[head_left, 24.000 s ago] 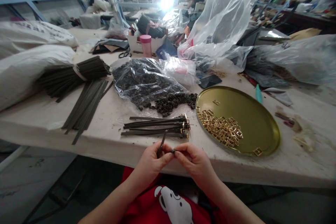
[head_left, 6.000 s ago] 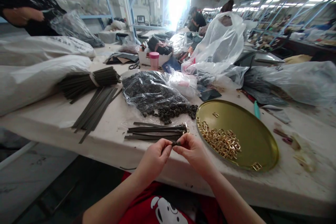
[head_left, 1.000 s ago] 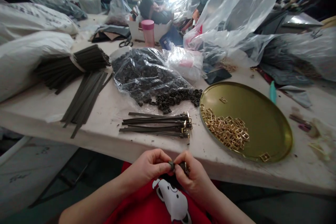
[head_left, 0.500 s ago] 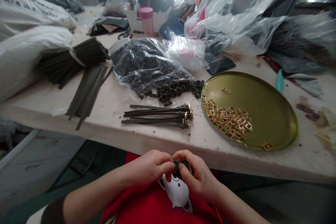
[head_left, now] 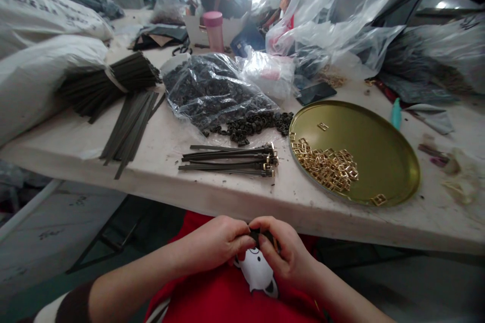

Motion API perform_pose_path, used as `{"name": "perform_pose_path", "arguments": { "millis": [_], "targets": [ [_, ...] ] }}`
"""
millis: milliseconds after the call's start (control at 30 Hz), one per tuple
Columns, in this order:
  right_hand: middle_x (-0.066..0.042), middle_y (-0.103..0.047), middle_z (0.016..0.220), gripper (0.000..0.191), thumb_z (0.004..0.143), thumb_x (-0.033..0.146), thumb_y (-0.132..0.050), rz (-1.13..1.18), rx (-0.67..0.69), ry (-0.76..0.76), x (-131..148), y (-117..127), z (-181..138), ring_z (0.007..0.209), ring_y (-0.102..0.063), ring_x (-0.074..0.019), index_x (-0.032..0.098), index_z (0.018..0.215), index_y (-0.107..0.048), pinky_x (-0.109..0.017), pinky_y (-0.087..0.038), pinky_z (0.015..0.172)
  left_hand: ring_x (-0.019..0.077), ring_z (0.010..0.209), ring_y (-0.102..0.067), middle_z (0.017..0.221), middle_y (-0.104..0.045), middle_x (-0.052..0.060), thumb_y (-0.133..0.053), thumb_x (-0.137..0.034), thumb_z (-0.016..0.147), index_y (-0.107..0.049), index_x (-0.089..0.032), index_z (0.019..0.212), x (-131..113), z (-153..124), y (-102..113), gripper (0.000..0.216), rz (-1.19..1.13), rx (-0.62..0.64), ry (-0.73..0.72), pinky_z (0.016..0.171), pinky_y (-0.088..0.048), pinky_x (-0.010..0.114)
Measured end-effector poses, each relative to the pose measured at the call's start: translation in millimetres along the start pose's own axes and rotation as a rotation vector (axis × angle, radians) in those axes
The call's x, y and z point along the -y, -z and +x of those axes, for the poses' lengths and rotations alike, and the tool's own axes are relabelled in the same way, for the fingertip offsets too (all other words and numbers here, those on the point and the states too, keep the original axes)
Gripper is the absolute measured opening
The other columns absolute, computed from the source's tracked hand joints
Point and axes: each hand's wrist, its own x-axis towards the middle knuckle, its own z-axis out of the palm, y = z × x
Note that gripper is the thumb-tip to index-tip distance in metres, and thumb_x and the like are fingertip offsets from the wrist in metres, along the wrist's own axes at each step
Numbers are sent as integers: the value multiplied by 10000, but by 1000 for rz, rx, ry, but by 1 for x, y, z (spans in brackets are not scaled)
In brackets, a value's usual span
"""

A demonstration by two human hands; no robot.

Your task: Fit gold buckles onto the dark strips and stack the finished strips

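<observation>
Below the table edge, over my red shirt, my left hand and my right hand are closed together, pinching the end of a thin dark strap. Most of the strap is hidden by my fingers. Straight ahead on the white table lies a small row of finished dark straps with gold buckles. To their right a round gold tray holds a heap of gold buckles. Loose dark loops spill from a clear plastic bag.
A bundle of dark strips and several loose strips lie on the left, beside white sacks. A pink bottle, a dark phone and big clear bags crowd the back of the table.
My hands have dropped from table-edge height to my lap, still pinching the strap end. The view has tilted down slightly.
</observation>
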Motion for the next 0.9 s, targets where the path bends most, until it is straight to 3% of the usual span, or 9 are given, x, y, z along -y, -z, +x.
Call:
{"name": "perform_pose_path", "arguments": {
  "millis": [167, 300, 567, 700, 800, 900],
  "targets": [
    [-45, -626, 836, 193, 843, 188, -370, 86, -8, -62, -1, -4, -11, 738, -583, -144, 194, 975, -510, -248, -461, 647, 102, 565, -531, 676, -611, -3, -386, -276, 847, -605, -152, 819, 0, -2, -9, 254, -48, 20, -65, 518, -371, 164],
    [-27, -601, 745, 222, 832, 250, -398, 5, -23, 10, 3, -3, -11, 630, -556, -137, 182, 1029, -475, -239, -443, 562, 110, 613, -541, 647, -602, -9, -418, -308, 839, -604, -152, 718, 0, -11, -5, 272, -22, -9, -67, 559, -373, 168],
    [-40, -628, 753, 216, 832, 158, -343, -230, -239, 176, 8, -6, -6, 665, -601, -153, 193, 1003, -469, -255, -480, 601, 93, 524, -508, 668, -602, -6, -387, -292, 836, -603, -154, 777, -2, -14, -10, 263, -87, 5, -94, 493, -375, 166],
    [-20, -611, 707, 227, 829, 134, -335, -263, -329, 209, 5, -11, -5, 607, -596, -138, 204, 1019, -437, -236, -482, 552, 95, 502, -508, 625, -586, -3, -384, -215, 794, -590, -150, 699, -8, -4, -13, 236, -101, 0, -86, 464, -371, 161],
    [-15, -611, 696, 217, 837, 148, -346, -295, -347, 221, -1, -10, 6, 597, -597, -139, 198, 1029, -434, -239, -483, 545, 112, 515, -525, 623, -597, 4, -375, -214, 805, -604, -157, 718, -10, 2, 0, 252, -14, -16, -97, 474, -381, 176],
    [-35, -627, 735, 195, 857, 187, -361, -359, -378, 224, -10, -1, 30, 635, -603, -156, 185, 1027, -457, -264, -491, 570, 178, 680, -581, 742, -641, 39, -463, -319, 816, -628, -174, 780, -5, 8, 28, 223, 291, -219, -126, 596, -413, 231]
  ]
}}
